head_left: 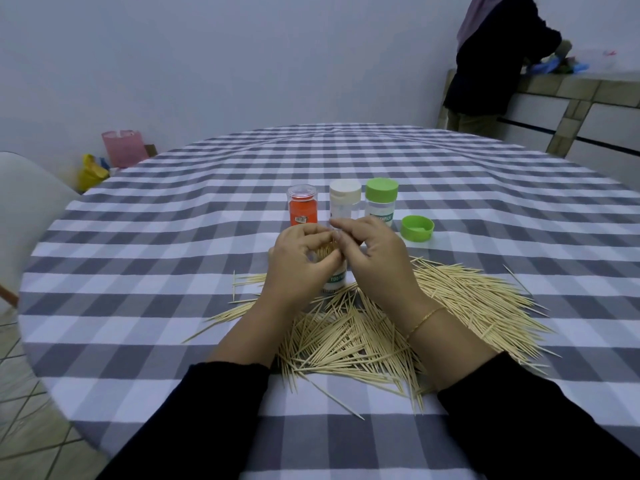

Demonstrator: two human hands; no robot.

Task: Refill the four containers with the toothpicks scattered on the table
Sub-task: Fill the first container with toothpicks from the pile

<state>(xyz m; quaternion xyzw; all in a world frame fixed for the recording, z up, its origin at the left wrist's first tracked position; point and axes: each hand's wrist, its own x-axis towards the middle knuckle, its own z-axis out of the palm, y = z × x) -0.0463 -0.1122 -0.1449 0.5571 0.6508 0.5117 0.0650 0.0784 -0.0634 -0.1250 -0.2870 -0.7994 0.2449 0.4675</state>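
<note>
I see my two forearms in long black sleeves ending above the wrists. My left hand (pixel 300 261) is bare; my right hand (pixel 375 256) has a thin gold bracelet (pixel 424 318) at the wrist.

The held container (pixel 335 280) has a label band with white letters "TOOTHPI"; the rest of the word is turned out of view. The green-capped container (pixel 380 207) has the same kind of band, and there "THPICK" can be read; a hand covers the first letters. The orange container (pixel 303 210) carries a small sticker low on its front, but its print is too small to read.
</note>
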